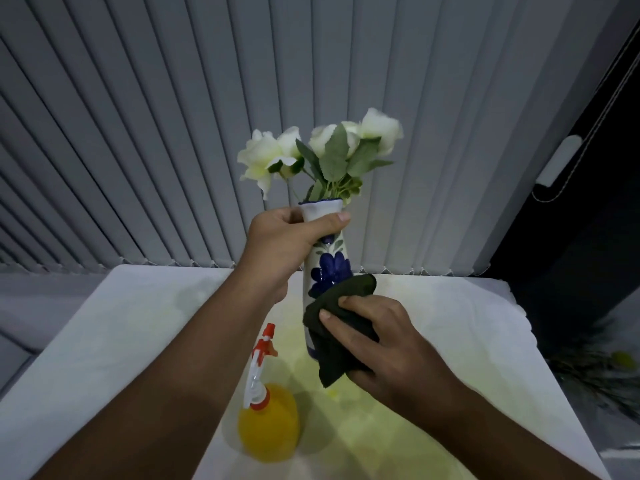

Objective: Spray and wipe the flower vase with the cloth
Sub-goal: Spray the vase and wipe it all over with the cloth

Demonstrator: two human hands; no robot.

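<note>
A tall white vase (327, 268) painted with blue flowers is held up above the table. It carries white artificial roses (322, 150) with green leaves. My left hand (284, 244) is wrapped around the vase's neck just under the rim. My right hand (377, 341) presses a dark cloth (336, 330) against the vase's lower body, covering its base. A spray bottle (266, 410) with yellow liquid and a red and white trigger head stands on the table below my left forearm.
The table (121, 341) has a white cover and reaches to grey vertical blinds (173, 133) at the back. A dark panel with a pale handle (561, 161) stands at the right. A dark plant-like shape (602, 372) lies beyond the table's right edge.
</note>
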